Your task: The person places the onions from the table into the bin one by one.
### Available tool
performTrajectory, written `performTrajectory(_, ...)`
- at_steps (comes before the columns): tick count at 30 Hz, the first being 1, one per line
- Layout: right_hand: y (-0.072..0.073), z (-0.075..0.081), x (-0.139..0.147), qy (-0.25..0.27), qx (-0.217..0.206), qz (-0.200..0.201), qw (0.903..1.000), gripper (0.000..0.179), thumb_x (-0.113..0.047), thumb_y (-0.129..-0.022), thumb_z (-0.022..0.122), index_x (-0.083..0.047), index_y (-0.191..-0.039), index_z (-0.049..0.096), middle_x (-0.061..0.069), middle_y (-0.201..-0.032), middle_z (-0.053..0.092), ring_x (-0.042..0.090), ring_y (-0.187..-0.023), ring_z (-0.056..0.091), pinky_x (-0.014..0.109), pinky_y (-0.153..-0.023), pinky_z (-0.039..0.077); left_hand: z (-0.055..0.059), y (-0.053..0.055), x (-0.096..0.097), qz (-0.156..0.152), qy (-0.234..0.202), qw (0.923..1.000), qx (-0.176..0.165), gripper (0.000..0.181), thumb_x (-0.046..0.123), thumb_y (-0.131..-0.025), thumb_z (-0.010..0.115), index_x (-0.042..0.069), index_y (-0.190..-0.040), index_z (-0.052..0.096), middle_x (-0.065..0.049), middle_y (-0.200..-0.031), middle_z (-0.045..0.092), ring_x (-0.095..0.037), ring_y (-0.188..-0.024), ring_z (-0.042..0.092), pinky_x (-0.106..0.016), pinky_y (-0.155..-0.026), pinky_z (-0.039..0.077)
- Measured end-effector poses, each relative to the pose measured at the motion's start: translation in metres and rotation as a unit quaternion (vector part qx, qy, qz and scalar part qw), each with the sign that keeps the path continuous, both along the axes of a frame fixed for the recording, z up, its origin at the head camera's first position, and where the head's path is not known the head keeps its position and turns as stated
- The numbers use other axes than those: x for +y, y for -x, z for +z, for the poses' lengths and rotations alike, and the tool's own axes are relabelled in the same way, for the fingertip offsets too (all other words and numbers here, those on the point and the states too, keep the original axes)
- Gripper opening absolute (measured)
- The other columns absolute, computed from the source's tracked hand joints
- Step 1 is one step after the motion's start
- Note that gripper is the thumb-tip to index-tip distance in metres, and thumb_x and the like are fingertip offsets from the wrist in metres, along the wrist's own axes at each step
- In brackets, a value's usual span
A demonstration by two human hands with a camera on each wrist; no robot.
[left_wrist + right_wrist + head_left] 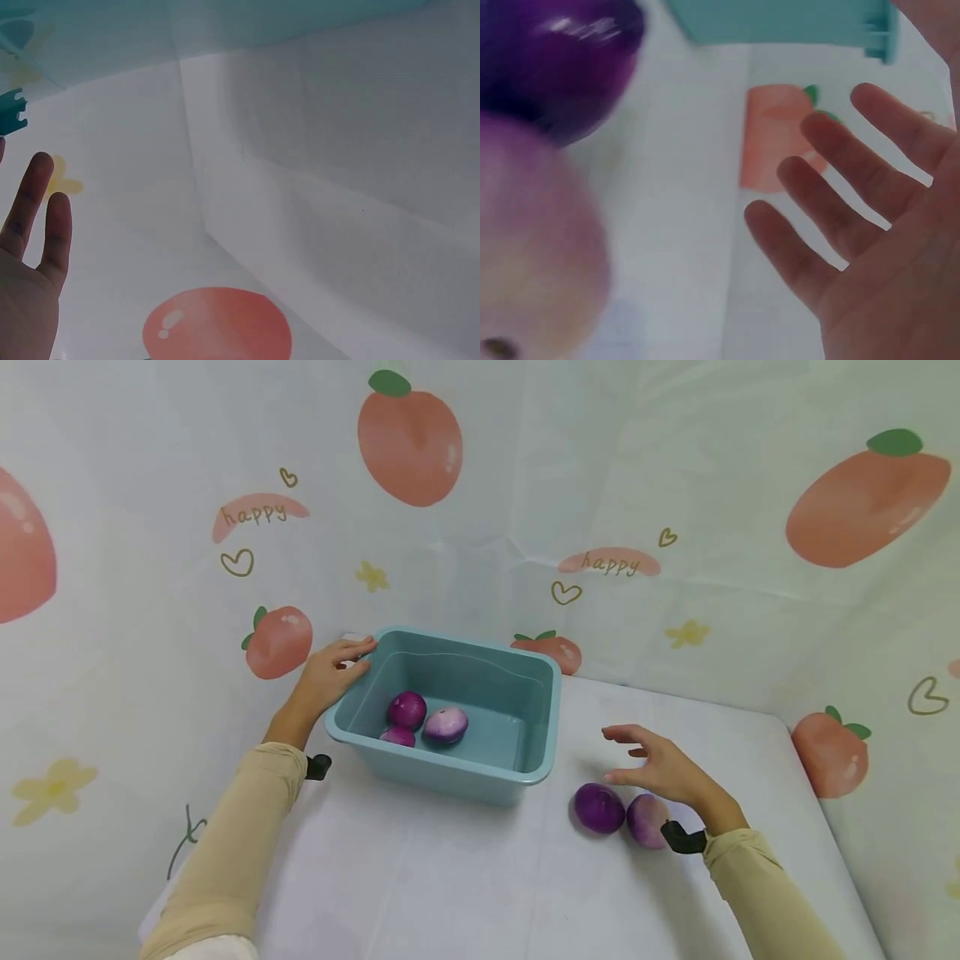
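A blue-green plastic tub [450, 787] stands on the table with three onions inside: a purple onion [407, 710], a paler onion [446, 726] and one partly hidden onion [399, 737] behind the front wall. My left hand [327, 678] is at the tub's left rim, its fingers extended; whether they press on the rim, I cannot tell. To the right of the tub, my right hand [660, 767] hovers with spread fingers and nothing in it. Below it, a dark purple onion [598, 808] and a pinkish-white onion [648, 820] lie side by side.
A white cloth-covered table [450, 893] lies under everything. Behind and at both sides hangs a white sheet [510, 460] printed with peaches, hearts and flowers, close to the tub's back. The table's right edge [832, 835] slants away beside my right arm.
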State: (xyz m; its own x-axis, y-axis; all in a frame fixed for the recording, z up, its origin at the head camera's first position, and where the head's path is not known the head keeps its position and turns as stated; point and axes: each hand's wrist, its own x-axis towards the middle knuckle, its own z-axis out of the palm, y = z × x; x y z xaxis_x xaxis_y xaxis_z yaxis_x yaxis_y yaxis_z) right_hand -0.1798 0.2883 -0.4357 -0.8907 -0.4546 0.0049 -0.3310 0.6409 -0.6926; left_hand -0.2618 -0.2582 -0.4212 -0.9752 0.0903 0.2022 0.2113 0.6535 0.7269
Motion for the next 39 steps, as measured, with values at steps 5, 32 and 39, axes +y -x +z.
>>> performTrajectory(5,-0.005,-0.017,0.005,-0.031,-0.052,-0.004,0.9982,0.076,-0.043,-0.082,0.084,-0.012,-0.145,0.054,0.011,-0.146,0.06,0.038,-0.137,0.053,0.059,-0.11,0.044,-0.002,0.0,0.0,0.004,-0.001,1.0,-0.003,0.042,0.03,-0.102,0.06,0.023,-0.143,0.061,-0.004,-0.153,0.056,-0.033,-0.145,0.047,-0.057,-0.107,0.044)
performTrajectory(32,-0.006,-0.039,-0.009,-0.107,-0.121,0.035,0.9864,0.059,-0.047,-0.082,0.082,-0.017,-0.13,0.066,0.009,-0.132,0.069,0.032,-0.125,0.061,0.057,-0.106,0.048,-0.006,0.0,-0.003,-0.001,-0.003,0.9999,0.013,0.041,0.03,-0.102,0.06,0.022,-0.142,0.062,-0.004,-0.152,0.057,-0.032,-0.139,0.052,-0.046,-0.1,0.045)
performTrajectory(39,-0.005,-0.038,-0.01,-0.101,-0.109,0.039,0.9881,0.055,-0.044,-0.082,0.083,-0.018,-0.127,0.066,0.01,-0.132,0.069,0.032,-0.123,0.062,0.056,-0.103,0.05,-0.005,0.003,-0.002,0.001,-0.006,0.9999,0.015,0.041,0.029,-0.101,0.061,0.022,-0.142,0.063,-0.003,-0.151,0.058,-0.031,-0.141,0.051,-0.049,-0.103,0.046)
